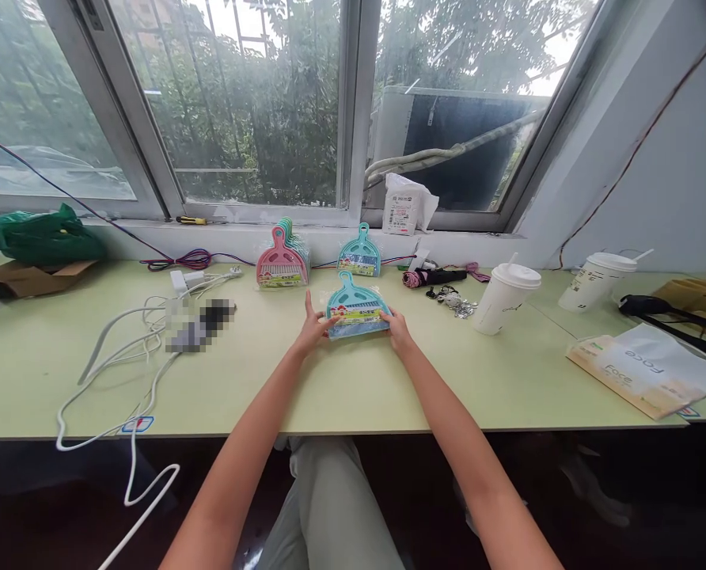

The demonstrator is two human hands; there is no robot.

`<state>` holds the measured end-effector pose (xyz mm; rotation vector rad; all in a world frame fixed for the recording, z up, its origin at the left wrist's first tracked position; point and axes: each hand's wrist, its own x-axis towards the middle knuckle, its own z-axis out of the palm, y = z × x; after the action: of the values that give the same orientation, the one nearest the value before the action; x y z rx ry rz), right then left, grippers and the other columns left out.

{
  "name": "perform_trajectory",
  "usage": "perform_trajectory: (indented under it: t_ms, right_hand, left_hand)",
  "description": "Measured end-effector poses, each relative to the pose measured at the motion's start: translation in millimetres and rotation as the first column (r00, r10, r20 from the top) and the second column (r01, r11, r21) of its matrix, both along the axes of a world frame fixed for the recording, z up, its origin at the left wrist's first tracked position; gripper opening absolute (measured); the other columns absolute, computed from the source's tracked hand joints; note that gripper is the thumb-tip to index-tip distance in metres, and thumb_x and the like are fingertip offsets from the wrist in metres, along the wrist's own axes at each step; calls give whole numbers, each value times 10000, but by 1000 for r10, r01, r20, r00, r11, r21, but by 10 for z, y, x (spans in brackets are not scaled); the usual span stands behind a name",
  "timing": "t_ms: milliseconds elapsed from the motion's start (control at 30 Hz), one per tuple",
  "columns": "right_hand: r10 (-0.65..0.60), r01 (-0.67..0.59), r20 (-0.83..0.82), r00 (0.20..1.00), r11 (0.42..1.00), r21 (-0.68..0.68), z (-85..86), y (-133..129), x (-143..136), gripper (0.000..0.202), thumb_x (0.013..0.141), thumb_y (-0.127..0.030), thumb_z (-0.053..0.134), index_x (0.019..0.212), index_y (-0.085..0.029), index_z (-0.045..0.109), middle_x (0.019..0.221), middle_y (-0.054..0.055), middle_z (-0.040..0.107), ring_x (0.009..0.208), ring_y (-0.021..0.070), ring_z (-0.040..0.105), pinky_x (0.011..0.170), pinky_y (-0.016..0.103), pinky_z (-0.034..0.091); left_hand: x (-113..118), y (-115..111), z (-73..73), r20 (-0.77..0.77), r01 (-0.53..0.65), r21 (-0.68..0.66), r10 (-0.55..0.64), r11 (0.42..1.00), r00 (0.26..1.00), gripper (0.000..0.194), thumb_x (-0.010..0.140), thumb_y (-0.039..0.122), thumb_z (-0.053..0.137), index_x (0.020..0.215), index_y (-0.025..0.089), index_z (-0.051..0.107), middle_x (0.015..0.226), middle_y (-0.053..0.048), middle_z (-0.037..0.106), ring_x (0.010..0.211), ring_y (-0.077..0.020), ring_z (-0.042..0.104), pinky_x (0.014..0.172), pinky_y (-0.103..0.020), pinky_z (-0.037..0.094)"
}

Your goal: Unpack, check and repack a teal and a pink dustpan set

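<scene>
Both hands on a packaged blue dustpan set, flat on the green desk near centre, handle pointing to the window. L hand clamped on its left edge, R hand on the right edge, fingers closed on the pkg. Behind it: pink dustpan stack and another blue dustpan leaning on the sill. White lidded cup to the right, white cables left

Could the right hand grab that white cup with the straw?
Probably yes. The right hand holds the blue dustpan set, and the table between it and the near white cup is bare apart from keys.
</scene>
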<state>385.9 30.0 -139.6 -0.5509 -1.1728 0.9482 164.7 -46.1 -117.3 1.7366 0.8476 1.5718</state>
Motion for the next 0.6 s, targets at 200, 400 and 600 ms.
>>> perform_trajectory:
  t_ms: [200, 400, 600]
  right_hand:
    - [-33, 31, -173, 984, 999, -14, -3, 43, 8, 320, 619, -350, 645, 903, -220, 576, 798, -1, 653, 656, 129, 602, 553, 243, 499]
    - [-56, 53, -195, 979, 998, -17, 13, -11, -8, 285, 692, -401, 647, 906, -230, 568, 855, 26, 668, 703, 150, 627, 546, 251, 526]
    - [28, -26, -26, 999, 998, 57, 85, -158, -52, 583, 580, -515, 788, 1018, -245, 515, 1005, 52, 663, 813, 202, 664, 625, 316, 574]
  left_hand:
    - [42, 2, -21, -284, 94, 267, -15, 959, 959, 615, 630, 399, 789, 1199, 272, 595, 1278, -91, 503, 1174, -269, 497, 945, -354, 451]
    - [81, 75, -63, -241, -13, 333, 98, 943, 965, 272, 692, 375, 741, 929, 243, 723, 1286, -85, 447, 1288, -298, 377, 924, -359, 491]
    - [99, 105, -62, -20, -105, 312, 117, 944, 993, 246, 827, 407, 584, 892, 206, 712, 1162, -83, 518, 1002, -222, 567, 739, -320, 577]
